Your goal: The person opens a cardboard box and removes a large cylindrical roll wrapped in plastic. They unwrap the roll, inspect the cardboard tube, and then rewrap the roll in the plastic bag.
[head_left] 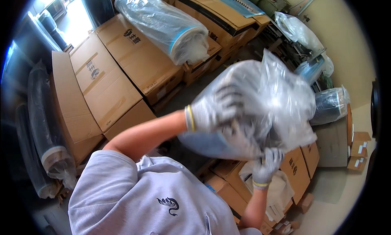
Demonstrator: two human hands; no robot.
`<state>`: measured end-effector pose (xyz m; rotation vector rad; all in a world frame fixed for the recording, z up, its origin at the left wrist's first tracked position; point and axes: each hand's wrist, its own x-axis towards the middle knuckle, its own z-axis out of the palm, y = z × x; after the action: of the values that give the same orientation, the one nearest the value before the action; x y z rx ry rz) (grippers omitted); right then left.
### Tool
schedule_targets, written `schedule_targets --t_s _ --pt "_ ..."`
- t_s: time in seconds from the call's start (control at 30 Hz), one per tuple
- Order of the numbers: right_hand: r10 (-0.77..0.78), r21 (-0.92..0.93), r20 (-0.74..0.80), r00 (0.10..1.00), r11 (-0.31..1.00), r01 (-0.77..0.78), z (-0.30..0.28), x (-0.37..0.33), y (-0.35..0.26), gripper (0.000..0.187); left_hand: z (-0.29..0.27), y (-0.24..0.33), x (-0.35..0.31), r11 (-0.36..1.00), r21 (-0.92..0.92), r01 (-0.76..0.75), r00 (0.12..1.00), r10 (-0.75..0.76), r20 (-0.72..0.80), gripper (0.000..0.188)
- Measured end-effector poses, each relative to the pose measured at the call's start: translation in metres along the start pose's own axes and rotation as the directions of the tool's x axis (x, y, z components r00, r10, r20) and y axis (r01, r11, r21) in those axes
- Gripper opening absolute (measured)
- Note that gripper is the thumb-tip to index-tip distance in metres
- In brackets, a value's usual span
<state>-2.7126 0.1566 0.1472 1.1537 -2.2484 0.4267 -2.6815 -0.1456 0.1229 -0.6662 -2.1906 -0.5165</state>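
A large roll wrapped in clear plastic (222, 141), apparently film, is held up in front of my chest, tilted. Its bunched bag end (287, 100) points to the right. My left hand (216, 109), in a grey knit glove with a yellow cuff, grips the roll's near side, fingers curved over it and slightly blurred. Lower right, my right hand (266, 166), gloved alike, has its fingers closed on the wrapping at the roll's lower edge. The plastic hides part of the roll's end.
Large cardboard boxes (106, 84) stand at the left, with another wrapped roll (163, 23) lying on boxes behind. Dark rolls (47, 125) lean at far left. More boxes (295, 170) are at lower right, near a wrapped dark roll (328, 107) by the wall.
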Motion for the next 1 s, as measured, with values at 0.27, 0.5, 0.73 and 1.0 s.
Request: schedule_targets --t_s 0.27,0.5,0.73,1.0 --pt "-0.139 -0.271 -0.07 0.988 0.956 0.116 0.092 0.099 -0.124 0.033 -0.084 -0.125 -0.017 0.946 0.082 0.314 0.897 -0.324 0.301 0.07" --pt "-0.205 -0.178 -0.143 0.968 0.968 0.178 0.081 0.081 -0.137 0.031 -0.091 -0.069 -0.056 0.926 0.099 0.363 0.93 -0.367 0.028 0.058" --pt "-0.312 0.062 -0.236 0.92 0.94 0.335 0.056 0.035 -0.099 0.037 -0.086 0.02 -0.077 0.906 0.054 0.421 0.903 -0.413 -0.116 0.054" --pt "-0.37 0.215 -0.284 0.884 0.875 0.435 0.043 0.006 -0.032 0.047 -0.056 0.104 -0.07 0.857 0.24 0.456 0.885 -0.406 -0.229 0.04"
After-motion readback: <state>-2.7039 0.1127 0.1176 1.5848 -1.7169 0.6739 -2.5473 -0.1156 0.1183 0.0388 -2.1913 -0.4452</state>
